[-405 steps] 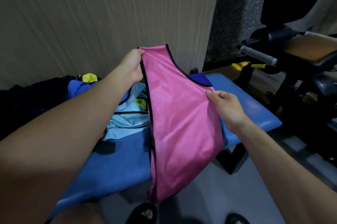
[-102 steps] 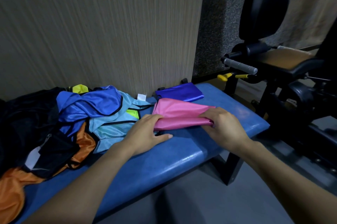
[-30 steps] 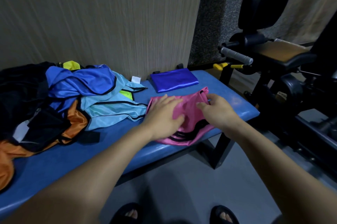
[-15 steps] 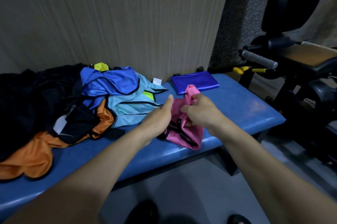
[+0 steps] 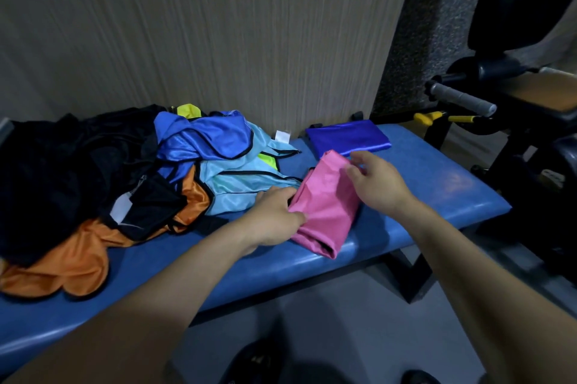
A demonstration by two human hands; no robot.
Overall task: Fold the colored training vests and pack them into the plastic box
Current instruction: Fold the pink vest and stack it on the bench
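A folded pink vest [image 5: 324,208] lies on the blue bench [image 5: 431,183] near its front edge. My left hand [image 5: 274,218] holds the vest's left edge, thumb on top and fingers curled at the fold. My right hand [image 5: 379,185] rests over the vest's far right part with fingers loosely bent and holds nothing. A folded dark blue vest [image 5: 348,137] lies behind, by the wall. To the left is a loose pile: a blue vest [image 5: 206,140], a light blue vest [image 5: 237,187], an orange vest [image 5: 71,262] and black vests [image 5: 62,165]. No plastic box is in view.
A ribbed wall [image 5: 218,24] runs right behind the bench. A black gym machine [image 5: 530,96] with a grey handle [image 5: 462,99] stands close on the right. Grey floor and my feet lie below the bench's front edge.
The pink vest, lifted and bunched between both hands half a second ago, now lies folded flat on the bench. My right hand has let go of it.
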